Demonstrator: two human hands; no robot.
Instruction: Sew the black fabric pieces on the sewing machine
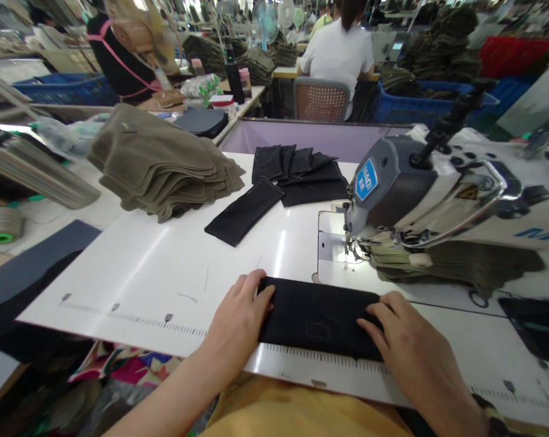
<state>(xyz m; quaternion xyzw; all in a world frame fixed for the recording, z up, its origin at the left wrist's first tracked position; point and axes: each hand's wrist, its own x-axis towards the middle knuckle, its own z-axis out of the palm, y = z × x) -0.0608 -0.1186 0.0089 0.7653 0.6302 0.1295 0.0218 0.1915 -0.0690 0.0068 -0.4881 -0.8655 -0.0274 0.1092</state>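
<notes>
A black rectangular fabric piece (311, 315) lies flat at the front edge of the sewing table, with a faint small square marked on it. At its left end, my left hand (240, 312) grips the edge between thumb and fingers. The right end is pinched by my right hand (406, 340), thumb on top of the cloth; some fingertips are hidden. Beyond the right hand stands a sewing machine (393, 188), its needle area lit. Another black fabric piece (245, 212) lies alone farther back, beside several overlapping black pieces (302, 170).
A tall stack of olive fabric pieces (160, 158) stands at the back left. More olive pieces (456, 264) lie under the machine arm. A printed ruler (320, 358) runs along the front edge. Behind the table a person in white (338, 51) sits near a blue crate (420, 106).
</notes>
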